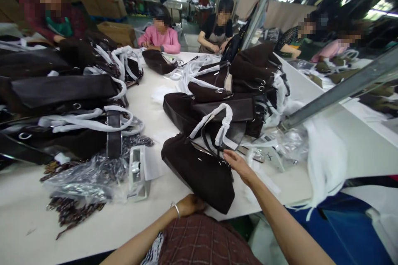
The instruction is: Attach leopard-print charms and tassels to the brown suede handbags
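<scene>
Head camera, as it reaches me here, shows a dark brown handbag at the near middle of the tabletop, lying at a slant with its near right corner by the near edge. I have the right hand at the bag's upper right side, at the foot of a dark strap; its fingers sit close together there, but I cannot tell whether they pinch the strap or only touch it. My left hand, with a pale bracelet on the wrist, is at the bag's near lower edge; its fingers are mostly hidden, so I cannot tell how they stand.

Just beyond the bag I see a handle wrapped in white, and past that a heap of similar dark bags. Another pile of bags fills the far left. Nearer on the left are crumpled clear plastic, some braided cords and an upright white holder. To the right, white strips hang near a slanting metal post. Across the tabletop I make out a co-worker in pink and another in a dark shirt.
</scene>
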A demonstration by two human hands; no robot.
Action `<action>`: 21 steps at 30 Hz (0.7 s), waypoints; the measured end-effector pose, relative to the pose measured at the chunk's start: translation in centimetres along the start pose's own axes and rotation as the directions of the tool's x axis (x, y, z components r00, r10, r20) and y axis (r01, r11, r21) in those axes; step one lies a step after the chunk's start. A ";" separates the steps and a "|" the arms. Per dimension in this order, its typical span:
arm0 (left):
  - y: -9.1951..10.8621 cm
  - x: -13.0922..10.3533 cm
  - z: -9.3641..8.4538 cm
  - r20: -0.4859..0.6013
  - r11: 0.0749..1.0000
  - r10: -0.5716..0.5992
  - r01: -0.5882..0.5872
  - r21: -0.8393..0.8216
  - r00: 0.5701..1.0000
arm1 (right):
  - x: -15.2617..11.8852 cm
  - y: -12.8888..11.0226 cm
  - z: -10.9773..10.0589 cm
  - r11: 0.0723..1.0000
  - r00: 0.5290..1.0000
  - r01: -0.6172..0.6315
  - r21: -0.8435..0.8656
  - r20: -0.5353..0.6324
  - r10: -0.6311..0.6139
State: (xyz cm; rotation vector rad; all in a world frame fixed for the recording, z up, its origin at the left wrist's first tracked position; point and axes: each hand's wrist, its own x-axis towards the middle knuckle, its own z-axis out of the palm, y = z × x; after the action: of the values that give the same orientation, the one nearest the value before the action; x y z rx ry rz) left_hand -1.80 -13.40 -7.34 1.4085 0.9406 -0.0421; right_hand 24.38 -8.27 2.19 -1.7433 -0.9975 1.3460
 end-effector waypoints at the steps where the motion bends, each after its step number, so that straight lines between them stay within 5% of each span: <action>1: 0.7 -0.6 -0.3 0.061 0.998 0.026 -0.029 0.060 0.998 | -0.2 0.3 -0.3 1.000 1.000 -0.016 -0.010 -0.012 0.016; 4: 3.2 -3.3 -2.1 0.139 0.961 0.173 -0.198 0.192 0.975 | -0.9 1.3 -1.0 0.992 0.993 -0.117 -0.054 -0.002 0.117; 7: 6.7 -6.5 -4.4 -0.056 0.893 0.372 -0.341 0.295 0.927 | -1.4 2.3 -0.9 0.979 0.979 -0.201 -0.039 0.034 0.202; 9: 8.7 -7.6 -5.8 -0.255 0.809 0.517 -0.369 0.458 0.817 | -1.5 2.8 -0.6 0.981 0.980 -0.192 0.021 0.055 0.191; 11: 9.5 -7.6 -6.7 -0.339 0.704 0.602 -0.281 0.653 0.722 | -1.5 3.0 -0.3 0.986 0.987 -0.152 0.066 0.056 0.149; 12: 9.4 -7.2 -6.9 -0.332 0.656 0.607 -0.219 0.722 0.722 | -1.4 3.1 -0.2 0.989 0.990 -0.133 0.070 0.046 0.130; 16: 6.2 -5.0 -5.9 -0.172 0.557 0.448 -0.124 0.821 0.877 | -0.5 3.3 -0.1 0.990 0.998 -0.062 -0.130 -0.026 0.059; 21: 2.9 -4.1 -3.3 -0.031 0.619 0.358 -0.212 0.756 0.933 | 1.7 3.5 1.3 0.922 0.996 0.005 -0.388 -0.077 -0.038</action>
State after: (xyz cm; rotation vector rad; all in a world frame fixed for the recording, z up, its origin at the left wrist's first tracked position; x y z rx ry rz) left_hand -4.61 -12.04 -2.25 2.3690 0.8608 -0.0652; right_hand 23.89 -8.25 -1.93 -2.0516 -1.2991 1.1021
